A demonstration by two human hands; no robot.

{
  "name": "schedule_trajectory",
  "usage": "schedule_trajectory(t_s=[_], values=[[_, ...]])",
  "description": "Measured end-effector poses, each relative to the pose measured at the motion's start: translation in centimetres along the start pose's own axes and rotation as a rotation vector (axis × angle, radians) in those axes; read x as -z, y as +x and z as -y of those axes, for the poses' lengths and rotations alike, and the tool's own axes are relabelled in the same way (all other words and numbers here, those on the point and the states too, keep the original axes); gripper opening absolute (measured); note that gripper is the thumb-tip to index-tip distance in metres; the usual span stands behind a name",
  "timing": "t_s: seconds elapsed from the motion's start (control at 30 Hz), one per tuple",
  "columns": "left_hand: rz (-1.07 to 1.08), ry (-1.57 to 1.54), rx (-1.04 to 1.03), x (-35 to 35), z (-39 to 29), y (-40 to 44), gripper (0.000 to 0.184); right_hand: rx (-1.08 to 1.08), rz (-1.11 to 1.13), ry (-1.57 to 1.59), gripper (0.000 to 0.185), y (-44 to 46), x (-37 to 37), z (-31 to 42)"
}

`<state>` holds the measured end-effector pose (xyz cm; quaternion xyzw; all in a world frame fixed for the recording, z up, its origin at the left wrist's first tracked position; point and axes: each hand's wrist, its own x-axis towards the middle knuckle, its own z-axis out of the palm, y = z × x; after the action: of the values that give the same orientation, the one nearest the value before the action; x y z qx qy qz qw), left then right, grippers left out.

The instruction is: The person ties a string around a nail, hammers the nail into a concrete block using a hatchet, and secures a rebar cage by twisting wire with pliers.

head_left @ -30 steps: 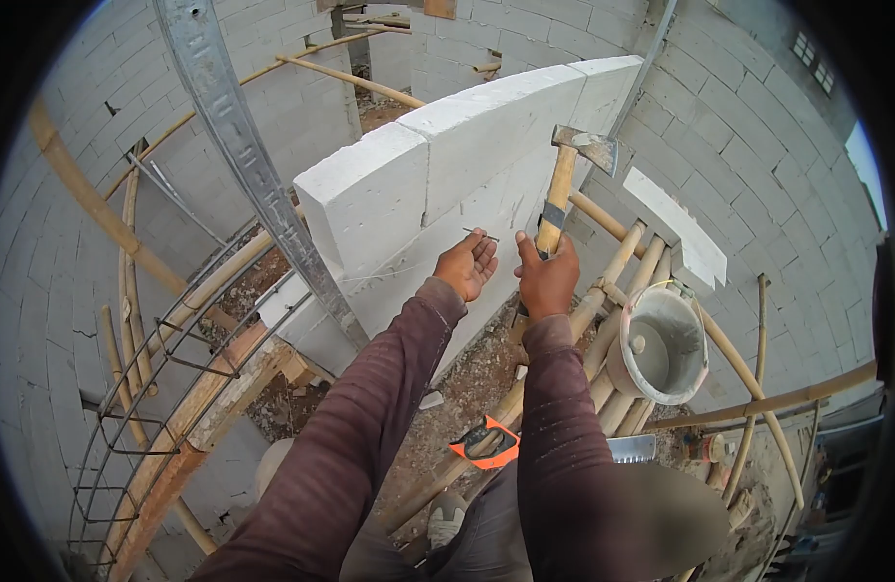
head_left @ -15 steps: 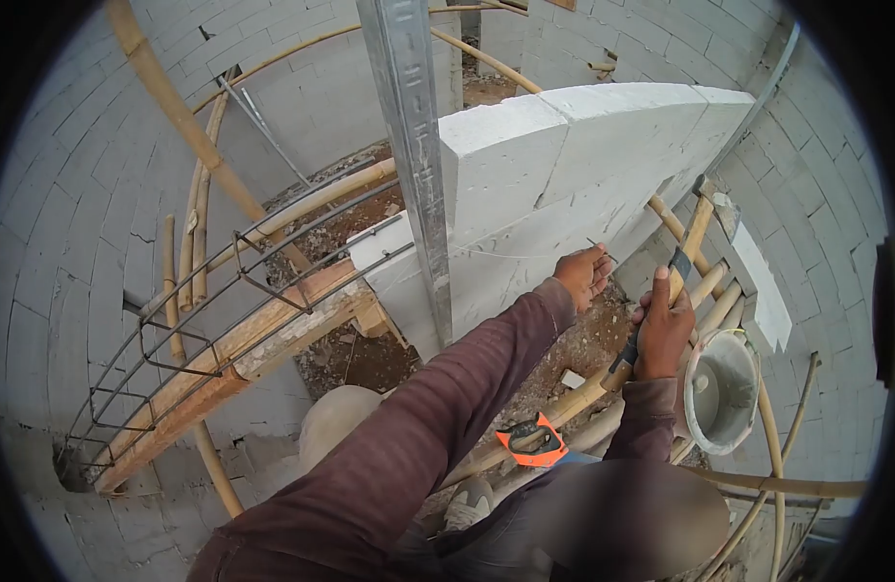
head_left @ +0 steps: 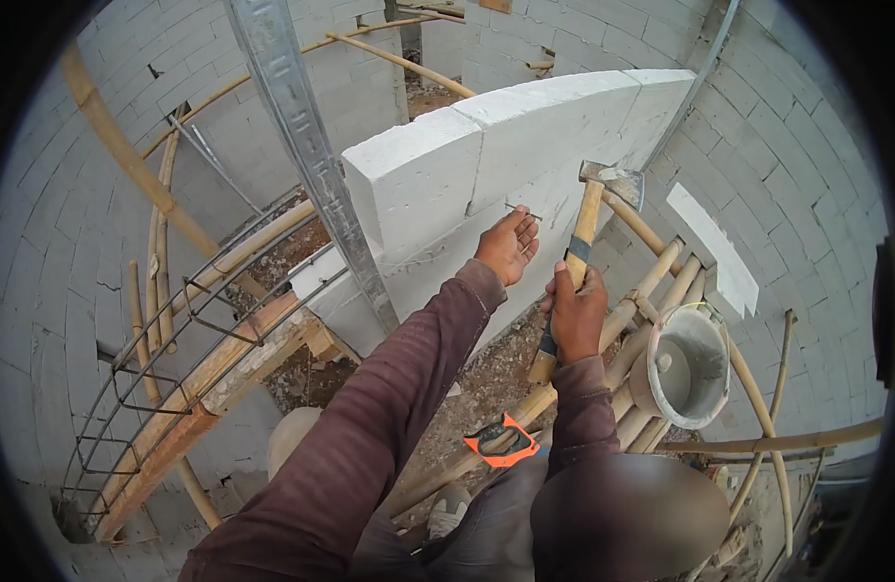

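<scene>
Nail (head_left: 511, 206) pinched, left fingers (head_left: 517, 223); hatchet (head_left: 585, 223), right fingers (head_left: 594, 287)

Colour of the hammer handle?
Hammer handle: tan, with dark bands; best seen in the head view.

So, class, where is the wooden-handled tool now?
In the head view, right of centre: the wooden-handled tool is in the right hand, between the left hand and bucket.
</scene>
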<state>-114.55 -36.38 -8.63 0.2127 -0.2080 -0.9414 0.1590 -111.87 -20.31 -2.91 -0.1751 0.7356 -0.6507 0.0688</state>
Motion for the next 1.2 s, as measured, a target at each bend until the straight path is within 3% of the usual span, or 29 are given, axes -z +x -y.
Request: schedule_trajectory(t_s=[0.17, 0.23, 0.3, 0.33, 0.53, 0.6, 0.7, 0.73, 0.83, 0.93, 1.03, 1.13, 1.2], values=[[-0.020, 0.159, 0.057, 3.6, 1.2, -2.0, 0.023, -0.219, 0.252, 0.142, 0.025, -1.7, -1.1, 1.4], [0.087, 0.141, 0.052, 6.3, 1.7, -1.2, 0.028, -0.367, 0.408, 0.145, 0.028, -2.7, -1.2, 2.1], [0.188, 0.128, 0.047, 7.3, 0.9, -2.9, 0.031, -0.315, 0.567, 0.089, 0.029, -3.6, -1.5, 2.1], [0.076, 0.211, 0.074, 6.7, 0.5, -3.6, 0.034, -0.290, 0.645, 0.059, 0.030, -4.0, -1.4, 2.0], [0.023, 0.165, 0.115, 8.8, 0.8, -4.3, 0.029, -0.301, 0.787, -0.082, 0.032, -5.6, -0.3, 2.6], [0.006, 0.191, 0.114, 9.4, 1.7, -3.8, 0.025, -0.310, 0.701, -0.061, 0.033, -5.9, -0.4, 3.0], [0.173, 0.229, 0.018, 9.7, 2.9, -4.9, 0.023, -0.222, 0.505, -0.109, 0.032, -5.2, -1.2, 2.1], [0.231, 0.252, 0.124, 9.4, 2.6, -5.8, 0.024, -0.173, 0.428, -0.134, 0.032, -4.3, -1.5, 1.1], [0.122, 0.297, 0.137, 9.5, 4.0, -5.5, 0.021, 0.056, 0.293, -0.373, 0.039, -0.6, -2.7, -1.8], [0.167, 0.273, 0.175, 10.3, 4.2, -5.7, 0.019, -0.390, 0.309, 0.307, 0.041, -0.7, -3.3, -0.9], [0.088, 0.295, 0.168, 10.4, 3.5, -5.9, 0.019, -0.594, 0.331, 0.771, 0.040, -0.1, -2.4, -0.7], [-0.008, 0.335, 0.185, 10.0, 3.3, -6.5, 0.021, -0.628, 0.266, 0.937, 0.040, 0.4, -2.9, -1.5], [0.039, 0.284, 0.207, 11.8, 3.9, -5.5, 0.021, -0.664, 0.330, 0.982, 0.043, 1.1, -3.1, -2.0]])
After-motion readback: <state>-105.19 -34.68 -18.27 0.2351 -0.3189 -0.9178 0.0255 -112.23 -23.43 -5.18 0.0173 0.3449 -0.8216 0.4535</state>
